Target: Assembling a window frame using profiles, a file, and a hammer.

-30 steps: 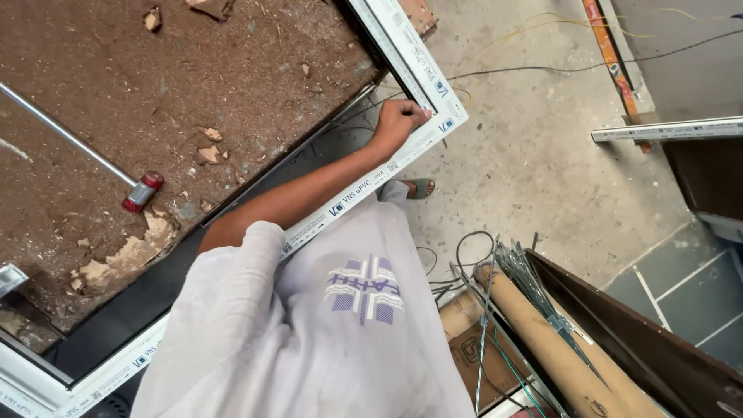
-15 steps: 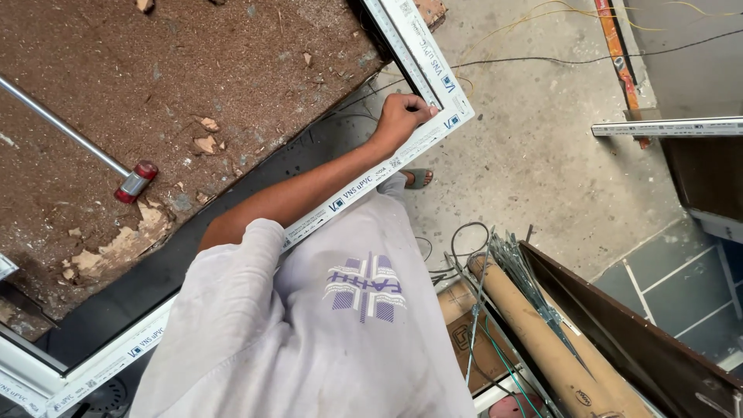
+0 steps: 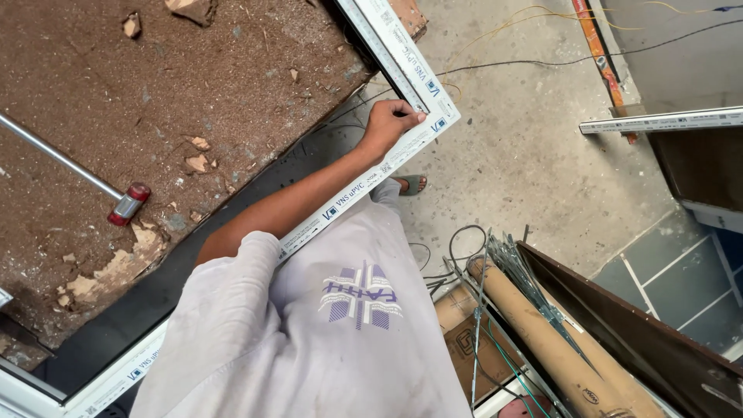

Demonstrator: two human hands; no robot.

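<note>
Just left hand [image 3: 385, 124] (gripping) on white frame [image 3: 402, 155]

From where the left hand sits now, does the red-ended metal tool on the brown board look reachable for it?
Probably yes. The left hand rests on the corner of the white frame, and the red-ended tool lies in the open on the brown board. Nothing lies between; the arm would have to swing back across.

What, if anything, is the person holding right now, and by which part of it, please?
The left hand grips the white plastic window frame at its corner, fingers over the inner edge. The right hand is out of view.
</note>
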